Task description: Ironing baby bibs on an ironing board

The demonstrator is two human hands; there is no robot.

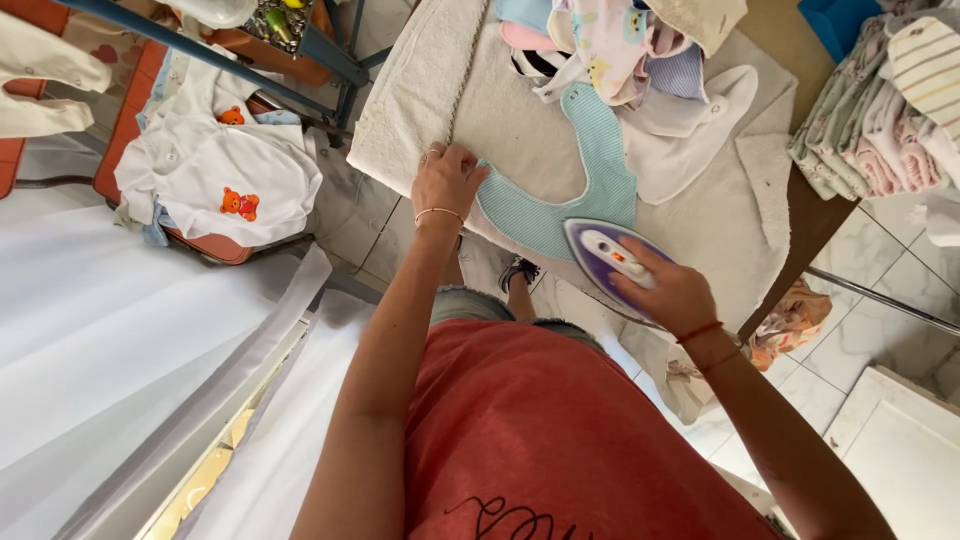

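Closest to us, our right hand (pixel 672 290) is wrapped around the handle of the purple and white iron (pixel 610 258), fingers closed over the top, the soleplate sitting on the near edge of the teal striped bib (pixel 560 205). The grip looks firm, which is what we want: a steady, flat iron, no tipping onto its nose. Just to the left, our left hand (pixel 447 180) lies flat with its fingers spread on the pale towel pad (pixel 520 140), fingertips touching the bib's left corner and pinning it taut. That is the key to doing this well, we judge: we hold the cloth stretched while the iron glides away from the pinning hand, and we keep those fingers well apart from the hot plate. The bib lies flat on the pad, its neck strap running up towards the far side, so smooth strokes along the stripes should avoid pressing in creases. Beyond it, a white bib (pixel 690 130) lies beside the strap, and past that a heap of small patterned clothes (pixel 610 35) crowds the far end of the pad. To the far right, a folded stack of baby garments (pixel 875 130) sits near the table edge.
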